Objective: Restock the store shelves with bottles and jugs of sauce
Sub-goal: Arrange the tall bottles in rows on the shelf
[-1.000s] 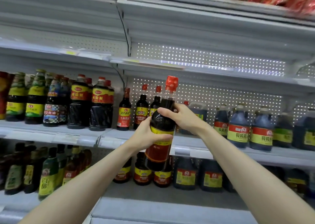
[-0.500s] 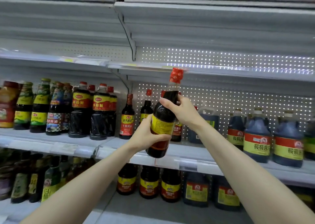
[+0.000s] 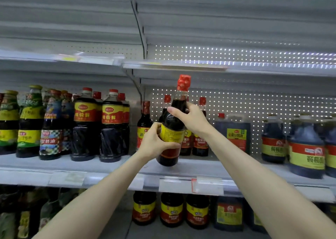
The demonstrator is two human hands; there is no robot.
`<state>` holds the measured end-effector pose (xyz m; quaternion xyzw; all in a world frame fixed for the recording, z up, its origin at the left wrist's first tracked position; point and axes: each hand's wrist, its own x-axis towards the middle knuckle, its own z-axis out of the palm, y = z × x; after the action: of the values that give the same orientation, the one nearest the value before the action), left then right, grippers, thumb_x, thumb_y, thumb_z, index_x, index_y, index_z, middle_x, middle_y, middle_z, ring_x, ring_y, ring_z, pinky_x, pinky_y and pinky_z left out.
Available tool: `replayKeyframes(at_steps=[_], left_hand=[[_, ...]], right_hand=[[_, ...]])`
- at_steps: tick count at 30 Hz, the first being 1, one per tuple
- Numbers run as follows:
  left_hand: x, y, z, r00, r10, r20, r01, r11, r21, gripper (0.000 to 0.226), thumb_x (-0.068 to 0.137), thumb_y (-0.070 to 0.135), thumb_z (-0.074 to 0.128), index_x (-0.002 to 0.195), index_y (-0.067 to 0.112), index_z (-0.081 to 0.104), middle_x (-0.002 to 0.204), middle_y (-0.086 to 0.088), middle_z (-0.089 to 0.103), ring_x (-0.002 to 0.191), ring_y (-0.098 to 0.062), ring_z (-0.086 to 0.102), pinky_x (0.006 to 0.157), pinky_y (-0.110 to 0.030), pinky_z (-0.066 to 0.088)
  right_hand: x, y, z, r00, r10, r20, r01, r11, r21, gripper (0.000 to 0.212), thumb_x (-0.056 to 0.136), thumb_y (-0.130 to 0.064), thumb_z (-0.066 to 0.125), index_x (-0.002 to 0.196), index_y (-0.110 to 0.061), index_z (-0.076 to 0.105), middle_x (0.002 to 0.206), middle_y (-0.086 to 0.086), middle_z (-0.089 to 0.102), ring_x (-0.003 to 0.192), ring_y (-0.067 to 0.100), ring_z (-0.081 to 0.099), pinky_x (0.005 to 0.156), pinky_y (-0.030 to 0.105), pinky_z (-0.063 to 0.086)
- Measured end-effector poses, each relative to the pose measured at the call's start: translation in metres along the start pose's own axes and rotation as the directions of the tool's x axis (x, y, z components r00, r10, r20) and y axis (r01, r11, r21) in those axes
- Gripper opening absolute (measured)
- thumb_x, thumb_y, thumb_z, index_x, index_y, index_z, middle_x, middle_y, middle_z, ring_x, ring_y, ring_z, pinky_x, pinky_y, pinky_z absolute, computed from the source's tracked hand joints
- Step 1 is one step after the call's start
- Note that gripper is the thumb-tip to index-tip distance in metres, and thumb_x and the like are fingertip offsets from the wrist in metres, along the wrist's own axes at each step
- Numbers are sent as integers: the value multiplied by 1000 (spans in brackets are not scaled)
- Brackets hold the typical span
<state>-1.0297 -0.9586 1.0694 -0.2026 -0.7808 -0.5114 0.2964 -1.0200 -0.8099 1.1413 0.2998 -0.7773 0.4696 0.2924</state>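
The middle shelf (image 3: 209, 167) carries upright dark bottles at left and centre and jugs (image 3: 306, 147) at right. The sauce bottle (image 3: 171, 129) is tilted slightly, red cap (image 3: 184, 82) uppermost, with its base over the shelf front; contact cannot be confirmed. The left hand (image 3: 154, 144) grasps its yellow-labelled body, and the right hand (image 3: 192, 119) grasps its shoulder.

I have raised the dark, red-capped plastic sauce bottle (image 3: 172, 129) with my left hand (image 3: 154, 142) and right hand (image 3: 192, 118). Its base, a second ago below the grey metal shelf (image 3: 209, 167) edge, is now over the shelf board, its cap leaning further right.
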Motion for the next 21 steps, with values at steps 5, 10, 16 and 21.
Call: replayKeyframes(at_steps=[5,10,16,21], left_hand=[[20,-25,-7,999,-19,29,20,999,-36,67,57,27,91,111,20,51,100,10,63,96,-6,60,82,-27,51],[30,-45,-5,996,-42,73,48,996,-73,65,58,29,91,111,21,55,102,9,65,97,-6,61,80,-25,52],[44,-59,-4,983,-69,173,92,987,-134,53,67,27,86,112,20,60,103,7,69,98,-8,65,76,-19,51],[51,-68,-3,960,-104,259,157,968,-195,47,74,25,81,116,19,60,106,4,70,97,-7,66,78,-19,52]], right_hand=[[19,12,20,999,41,-14,-41,999,-32,25,85,-46,68,97,-25,66,97,-7,69,94,10,66,82,29,53],[27,21,31,995,98,2,-98,989,-110,16,87,-48,64,89,-34,60,88,-15,64,85,2,61,67,19,46],[43,39,33,982,186,18,-182,976,-121,47,87,-58,57,102,-13,64,96,1,70,90,20,67,72,32,54],[50,62,38,961,272,51,-267,960,-83,59,87,-65,51,112,-13,61,110,1,68,101,19,64,92,47,53]])
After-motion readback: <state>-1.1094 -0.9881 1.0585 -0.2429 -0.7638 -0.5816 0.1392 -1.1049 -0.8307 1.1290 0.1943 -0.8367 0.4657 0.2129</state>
